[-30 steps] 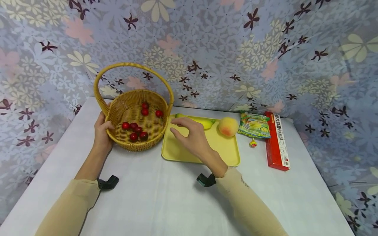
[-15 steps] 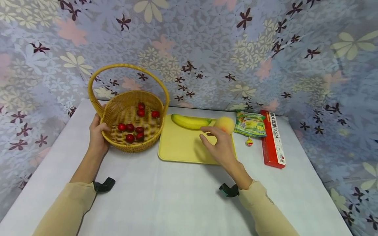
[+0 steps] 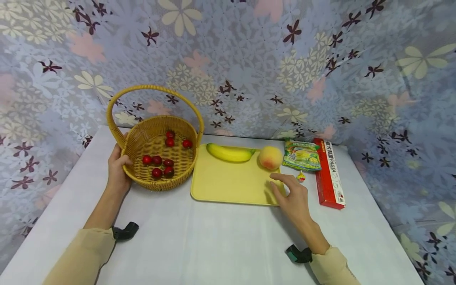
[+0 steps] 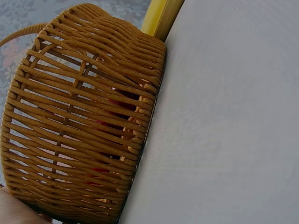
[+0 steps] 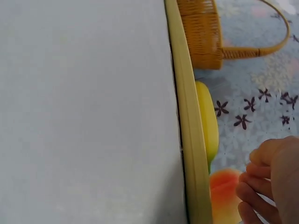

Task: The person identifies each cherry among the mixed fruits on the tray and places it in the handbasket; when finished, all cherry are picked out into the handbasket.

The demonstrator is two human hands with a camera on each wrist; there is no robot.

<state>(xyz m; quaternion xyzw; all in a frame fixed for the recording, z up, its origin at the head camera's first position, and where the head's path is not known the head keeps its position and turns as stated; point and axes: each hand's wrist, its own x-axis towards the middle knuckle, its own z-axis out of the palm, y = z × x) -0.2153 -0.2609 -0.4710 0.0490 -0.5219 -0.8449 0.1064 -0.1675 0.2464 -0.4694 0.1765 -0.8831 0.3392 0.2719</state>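
In the head view my left hand (image 3: 119, 170) holds the left rim of a wicker basket (image 3: 164, 184), its thumb over the edge. Several red cherries (image 3: 157, 160) lie inside, partly visible through the weave in the left wrist view. My right hand (image 3: 293, 198) hovers at the right front corner of a yellow tray (image 3: 231, 186), its fingers loosely bent and holding nothing. On that tray rest a banana (image 3: 230, 153) and, at the back right corner, a peach (image 3: 270, 157). The right wrist view has the fingers (image 5: 257, 191) in front of part of the peach (image 5: 224, 196).
Right of the tray lie a green snack packet (image 3: 302, 155), a small lollipop (image 3: 301, 176) and a long red pasta box (image 3: 327, 174). The white table (image 3: 213, 241) ends at a flowered cloth (image 3: 242, 67) behind. The basket's tall handle (image 3: 154, 87) arches upward.
My right hand has moved right and nearer to me, from above the banana to the tray's right front corner. My left hand stays on the basket rim.
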